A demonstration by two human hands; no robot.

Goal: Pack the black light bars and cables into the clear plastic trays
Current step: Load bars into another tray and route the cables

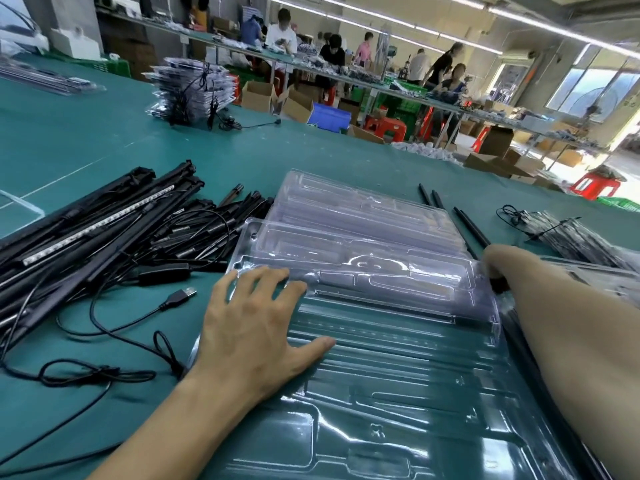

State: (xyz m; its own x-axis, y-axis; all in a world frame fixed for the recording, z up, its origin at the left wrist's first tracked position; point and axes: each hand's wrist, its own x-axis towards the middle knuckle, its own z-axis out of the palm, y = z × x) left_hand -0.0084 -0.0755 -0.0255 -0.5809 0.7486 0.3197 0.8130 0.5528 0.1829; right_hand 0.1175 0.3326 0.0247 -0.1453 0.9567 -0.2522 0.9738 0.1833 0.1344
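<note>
An open clear plastic tray lies flat in front of me on the green table, its far half overlapping a stack of clear trays. My left hand presses flat on the tray's left side with spread fingers. My right hand is at the tray's right edge, fingers curled around a black light bar that runs under my forearm. A heap of black light bars with tangled cables and a USB plug lies to the left.
Two or three loose black bars lie right of the tray stack. Filled trays sit at the right, another stack of packed trays at the back. Beyond the table edge are cardboard boxes, red stools and several people at benches.
</note>
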